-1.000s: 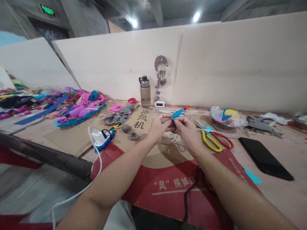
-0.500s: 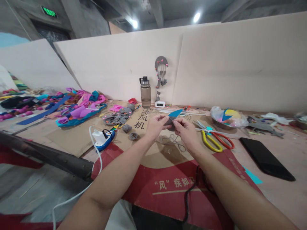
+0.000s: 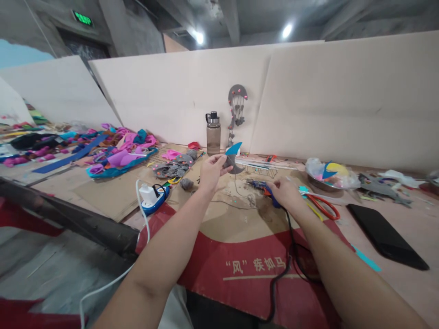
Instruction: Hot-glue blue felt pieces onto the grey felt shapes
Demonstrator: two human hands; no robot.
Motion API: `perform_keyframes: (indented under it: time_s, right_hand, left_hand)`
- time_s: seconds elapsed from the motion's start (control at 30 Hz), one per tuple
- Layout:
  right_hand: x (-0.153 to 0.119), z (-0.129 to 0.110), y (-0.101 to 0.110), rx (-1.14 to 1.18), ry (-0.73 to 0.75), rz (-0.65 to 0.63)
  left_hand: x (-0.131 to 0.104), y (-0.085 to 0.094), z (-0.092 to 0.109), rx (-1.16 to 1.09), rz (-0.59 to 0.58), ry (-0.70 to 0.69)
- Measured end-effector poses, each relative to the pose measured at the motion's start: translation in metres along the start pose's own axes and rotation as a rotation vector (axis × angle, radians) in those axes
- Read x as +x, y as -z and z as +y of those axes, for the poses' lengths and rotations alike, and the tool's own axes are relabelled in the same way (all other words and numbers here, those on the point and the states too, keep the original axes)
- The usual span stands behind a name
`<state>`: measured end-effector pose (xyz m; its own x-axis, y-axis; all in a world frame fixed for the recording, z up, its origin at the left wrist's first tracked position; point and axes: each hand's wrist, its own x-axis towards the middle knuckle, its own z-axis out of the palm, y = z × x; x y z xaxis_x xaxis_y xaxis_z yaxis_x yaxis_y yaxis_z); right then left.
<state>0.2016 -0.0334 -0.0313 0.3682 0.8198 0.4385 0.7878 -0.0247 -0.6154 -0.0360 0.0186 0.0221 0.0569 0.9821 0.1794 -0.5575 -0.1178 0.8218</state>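
Pinched in my left hand (image 3: 213, 171) is a grey felt crescent (image 3: 236, 167) with a pointed blue felt piece (image 3: 234, 149) at its top. Grey yarn (image 3: 236, 185) trails down from the felt onto the cardboard. My right hand (image 3: 286, 193) is closed on a blue hot glue gun (image 3: 272, 194), low over the cardboard, its nozzle end to the left and a black cord (image 3: 291, 228) running from it. Red-and-yellow-handled scissors (image 3: 324, 205) lie partly hidden behind my right hand.
Cardboard (image 3: 219, 224) covers the work area. A bottle (image 3: 213, 137) stands at the back, near a grey hanging ornament (image 3: 238, 93). Felt scraps (image 3: 123, 153) and a blue power strip (image 3: 156, 201) lie left; a bowl (image 3: 324, 183) and black phone (image 3: 386, 235) lie right.
My right hand has let go of the felt, moved down and right, and taken hold of the glue gun. My left hand keeps the felt, now turned upright. The view has shifted slightly.
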Motion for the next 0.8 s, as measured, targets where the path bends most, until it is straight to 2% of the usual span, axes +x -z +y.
perform_keyframes:
  time_s: [0.1, 0.17, 0.23, 0.37, 0.47, 0.53, 0.6, 0.67, 0.8]
  right_hand:
    - [-0.009, -0.018, -0.001, 0.128, 0.019, -0.021]
    - [-0.02, -0.041, 0.0, 0.23, 0.116, 0.059]
    - [-0.032, -0.062, -0.002, 0.351, 0.178, 0.044]
    - [-0.046, -0.084, -0.018, 0.802, -0.012, -0.188]
    - [-0.049, -0.087, -0.026, 0.999, -0.078, -0.225]
    - [-0.049, -0.088, -0.024, 1.064, -0.083, -0.245]
    - [-0.049, -0.091, -0.018, 1.091, -0.098, -0.27]
    - [-0.049, -0.092, -0.01, 1.067, -0.127, -0.266]
    - [-0.048, -0.094, 0.001, 0.911, -0.088, -0.122]
  left_hand:
    - [-0.004, -0.003, -0.005, 0.027, -0.025, -0.004]
    - [-0.006, -0.004, -0.009, 0.08, -0.046, -0.036]
    - [-0.009, -0.005, -0.015, 0.183, -0.092, -0.107]
    - [-0.021, -0.007, -0.022, 0.535, -0.222, -0.394]
    - [-0.03, -0.008, -0.022, 0.765, -0.256, -0.597]
    - [-0.032, -0.008, -0.022, 0.805, -0.254, -0.636]
    - [-0.03, -0.009, -0.024, 0.747, -0.242, -0.581]
    - [-0.028, -0.011, -0.026, 0.604, -0.245, -0.447]
    - [-0.025, -0.015, -0.026, 0.315, -0.276, -0.16]
